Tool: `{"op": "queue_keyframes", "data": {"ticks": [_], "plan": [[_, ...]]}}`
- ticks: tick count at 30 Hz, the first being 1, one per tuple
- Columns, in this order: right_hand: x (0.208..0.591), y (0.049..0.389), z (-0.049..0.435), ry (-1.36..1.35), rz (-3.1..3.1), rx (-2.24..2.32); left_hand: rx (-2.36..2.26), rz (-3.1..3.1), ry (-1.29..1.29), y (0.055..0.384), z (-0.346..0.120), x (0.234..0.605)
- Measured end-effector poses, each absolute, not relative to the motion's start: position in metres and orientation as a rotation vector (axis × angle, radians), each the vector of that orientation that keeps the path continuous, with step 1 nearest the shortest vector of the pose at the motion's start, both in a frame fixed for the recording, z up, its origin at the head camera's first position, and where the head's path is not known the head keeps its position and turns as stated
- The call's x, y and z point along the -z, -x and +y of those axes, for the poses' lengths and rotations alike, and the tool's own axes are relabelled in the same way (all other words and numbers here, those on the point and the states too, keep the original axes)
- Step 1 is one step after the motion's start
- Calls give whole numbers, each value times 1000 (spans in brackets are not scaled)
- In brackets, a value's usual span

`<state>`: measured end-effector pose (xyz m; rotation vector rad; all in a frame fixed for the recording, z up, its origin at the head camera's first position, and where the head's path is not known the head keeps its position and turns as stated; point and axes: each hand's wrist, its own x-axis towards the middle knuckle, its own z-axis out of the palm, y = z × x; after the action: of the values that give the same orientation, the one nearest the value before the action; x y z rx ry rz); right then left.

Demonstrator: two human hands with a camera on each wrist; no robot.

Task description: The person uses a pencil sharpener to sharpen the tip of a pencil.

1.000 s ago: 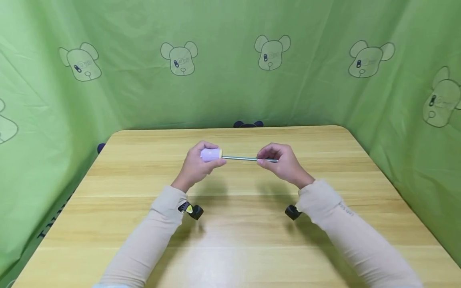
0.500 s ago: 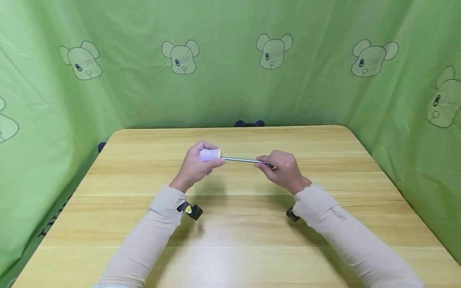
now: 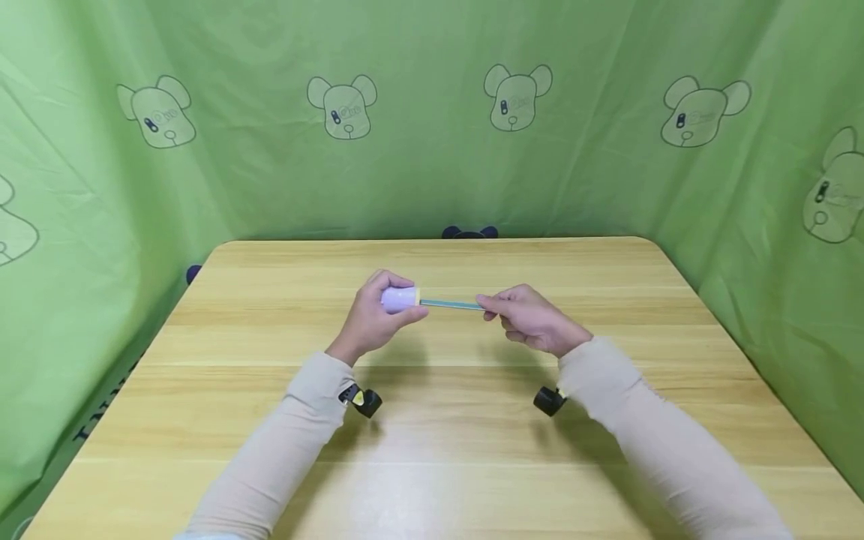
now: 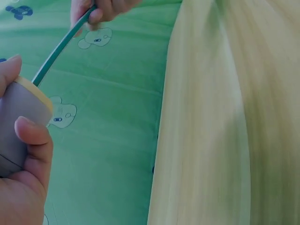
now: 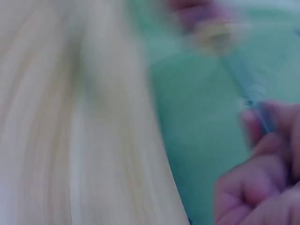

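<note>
A screwdriver with a thick lilac handle point(image 3: 400, 299) and a yellow collar lies level above the table. My left hand point(image 3: 367, 321) grips the handle, thumb below and fingers over the top. From the collar the slim, shiny shaft point(image 3: 451, 304) runs right to my right hand point(image 3: 533, 319), which pinches it near its far end between thumb and forefinger. In the left wrist view the shaft point(image 4: 61, 51) looks green and shows flat faces. The right wrist view is blurred, but the shaft point(image 5: 241, 77) enters the pinch there. Fingers hide the tip.
Beneath both hands stretches a wood-grain table point(image 3: 432, 420) with rounded far corners. A green curtain point(image 3: 418, 180) printed with bear heads surrounds its back and sides. Black wrist cameras point(image 3: 367, 403) hang under both sleeves.
My right hand has turned over and back around the shaft while pinching it, and its fingers have changed position. The left hand still holds the handle, shifted very slightly.
</note>
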<state>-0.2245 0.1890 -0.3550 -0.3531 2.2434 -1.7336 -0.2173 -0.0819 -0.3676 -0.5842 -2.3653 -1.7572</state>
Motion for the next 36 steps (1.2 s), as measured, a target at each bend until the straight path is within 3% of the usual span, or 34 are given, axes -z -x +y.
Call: {"op": "queue_keyframes", "data": {"ticks": [3, 9, 17, 24, 27, 31, 36], "plan": [[348, 225, 191, 225, 1965, 1813, 1721, -2361, 583, 216, -80, 366], [354, 223, 191, 700, 2389, 1701, 1849, -2358, 500, 216, -81, 361], [361, 215, 181, 1018, 2777, 1687, 2075, -2319, 454, 218, -83, 364], [368, 225, 183, 2058, 3088, 1310, 2116, -2314, 466, 217, -83, 363], [371, 228, 185, 2316, 3143, 1165, 2112, -2325, 487, 216, -82, 362], [375, 228, 186, 2261, 3151, 1200, 2096, -2338, 494, 216, -80, 362], [375, 224, 188, 1827, 3121, 1329, 1974, -2351, 495, 215, -80, 364]]}}
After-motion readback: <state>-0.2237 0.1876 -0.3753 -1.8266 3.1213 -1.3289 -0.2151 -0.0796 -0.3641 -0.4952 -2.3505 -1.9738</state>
